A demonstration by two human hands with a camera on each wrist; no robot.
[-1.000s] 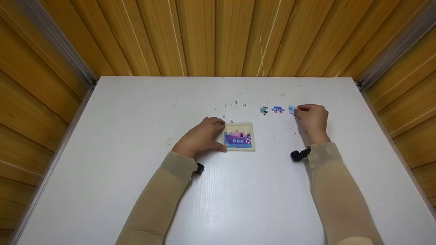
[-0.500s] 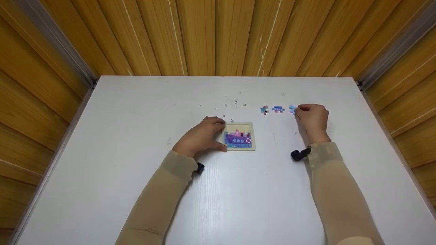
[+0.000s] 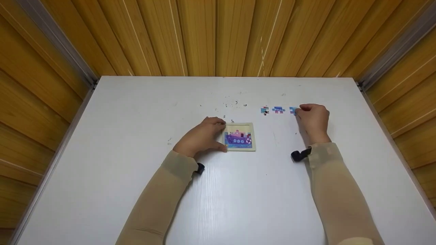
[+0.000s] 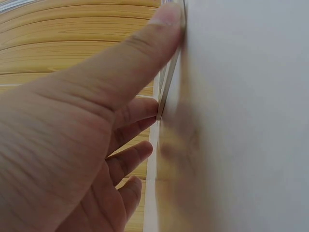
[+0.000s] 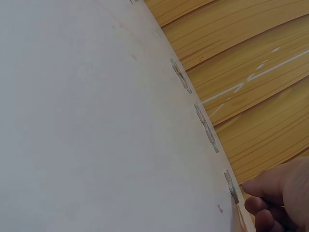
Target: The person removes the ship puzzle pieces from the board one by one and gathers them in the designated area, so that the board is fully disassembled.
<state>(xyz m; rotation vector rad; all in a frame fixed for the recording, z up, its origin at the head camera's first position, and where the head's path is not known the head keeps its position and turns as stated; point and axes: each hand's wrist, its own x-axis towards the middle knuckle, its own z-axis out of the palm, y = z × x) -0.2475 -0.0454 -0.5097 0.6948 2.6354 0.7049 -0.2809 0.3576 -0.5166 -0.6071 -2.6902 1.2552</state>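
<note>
A small square puzzle tray (image 3: 253,136) with a pale frame lies mid-table; its lower part shows a purple and pink boat picture, and its top strip is bare. My left hand (image 3: 202,136) grips the tray's left side, thumb at the near corner and a fingertip at the far one. In the left wrist view, the thumb (image 4: 140,53) presses the tray's edge. Off to the right, my right hand (image 3: 314,122) has thumb and curled forefinger at the right edge of a light-blue puzzle piece (image 3: 292,110), partly covering it. That puzzle piece (image 5: 231,187) lies flat on the table.
Left of the held piece lie a blue-and-pink puzzle piece (image 3: 278,109) and a multicoloured puzzle piece (image 3: 264,110), in a row. Dark specks mark the white table (image 3: 136,119) behind the tray. Wood-patterned walls (image 3: 197,37) stand around the table's far edge and sides.
</note>
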